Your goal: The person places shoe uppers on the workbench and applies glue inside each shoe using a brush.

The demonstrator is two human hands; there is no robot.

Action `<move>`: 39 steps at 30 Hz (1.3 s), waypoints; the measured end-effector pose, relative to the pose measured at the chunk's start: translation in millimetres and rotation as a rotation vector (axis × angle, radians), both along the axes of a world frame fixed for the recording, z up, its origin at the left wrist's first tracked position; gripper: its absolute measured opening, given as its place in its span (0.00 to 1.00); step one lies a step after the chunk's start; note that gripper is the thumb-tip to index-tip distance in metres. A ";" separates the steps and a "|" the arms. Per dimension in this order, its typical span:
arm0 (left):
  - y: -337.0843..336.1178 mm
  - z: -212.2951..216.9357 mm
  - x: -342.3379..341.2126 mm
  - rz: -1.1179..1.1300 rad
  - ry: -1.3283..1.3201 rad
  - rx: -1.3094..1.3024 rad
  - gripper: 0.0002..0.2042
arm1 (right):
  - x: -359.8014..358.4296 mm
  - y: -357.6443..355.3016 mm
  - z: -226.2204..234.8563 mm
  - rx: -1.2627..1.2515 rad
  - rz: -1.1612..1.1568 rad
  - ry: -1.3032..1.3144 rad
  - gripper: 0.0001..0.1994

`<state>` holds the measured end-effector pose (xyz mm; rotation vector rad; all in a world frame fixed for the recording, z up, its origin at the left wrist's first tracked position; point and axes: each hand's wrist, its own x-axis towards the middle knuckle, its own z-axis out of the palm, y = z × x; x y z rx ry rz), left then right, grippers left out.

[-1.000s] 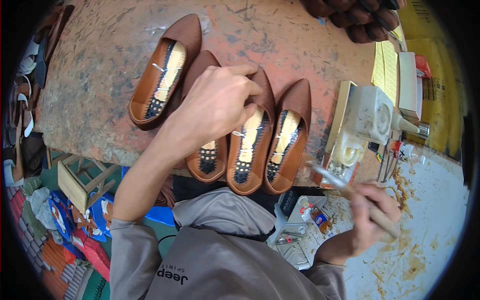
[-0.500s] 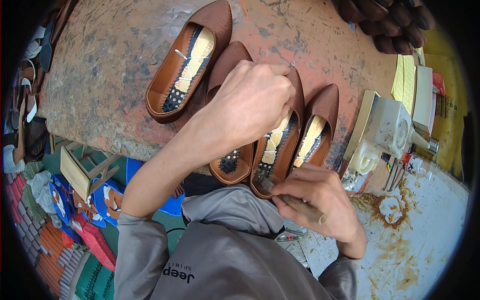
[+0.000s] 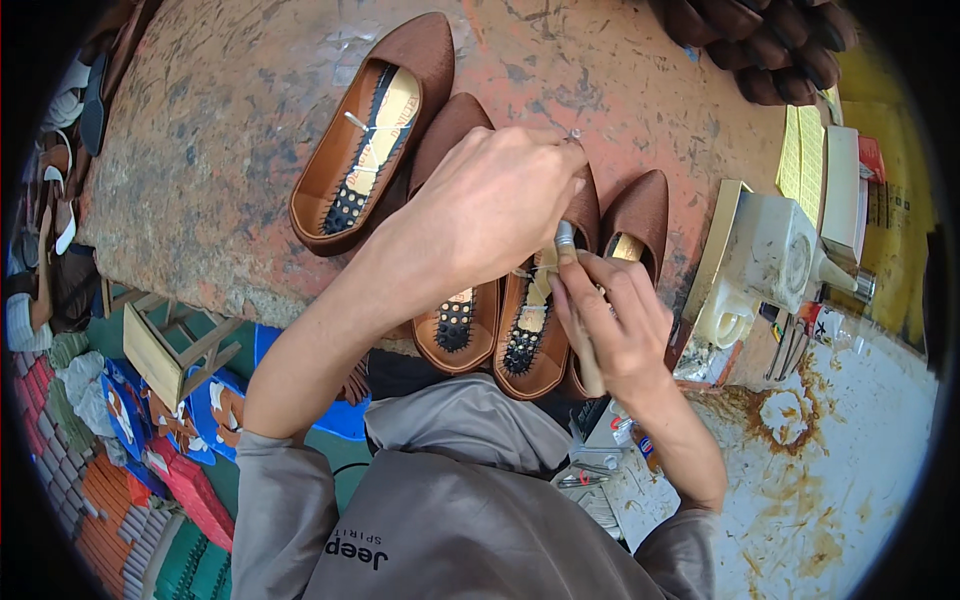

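Brown pointed flat shoes (image 3: 428, 45) stand in a row on the worn table, toes away from me. My left hand (image 3: 505, 195) reaches across the second shoe (image 3: 450, 132) and is closed on the front of the third shoe (image 3: 512, 386); its fingertips are mostly hidden. In my right hand (image 3: 622, 320) is a brush (image 3: 587, 350) with a pale handle and metal ferrule, its head up beside the third shoe's opening, close to my left fingers. The fourth shoe (image 3: 640, 215) lies partly under my right hand. White ties and gold-coloured labels show inside the shoes.
A white container (image 3: 770, 255) and a yellow pad (image 3: 803, 150) stand at the table's right. Dark shoe forms (image 3: 770, 50) are heaped at the far right. A glue-stained white surface (image 3: 800, 500) lies to the lower right, a wooden stool (image 3: 155, 350) to the left below the table.
My right hand has moved the brush from the third shoe's heel up toward its front, turning the brush head upward. My left hand has hardly moved; the shoes have shifted slightly.
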<state>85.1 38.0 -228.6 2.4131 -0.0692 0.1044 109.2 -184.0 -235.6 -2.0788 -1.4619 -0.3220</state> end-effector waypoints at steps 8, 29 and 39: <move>-5.2 3.2 1.0 0.013 0.086 -0.016 0.12 | -55.7 -31.4 75.5 -0.372 -0.051 0.432 0.14; -27.5 11.4 -127.4 0.468 0.351 0.166 0.24 | 8.2 -184.9 70.6 -0.069 -0.990 0.434 0.06; 5.2 7.3 -62.8 0.332 -0.002 0.431 0.24 | -9.8 -183.6 98.0 -0.146 -0.919 0.111 0.05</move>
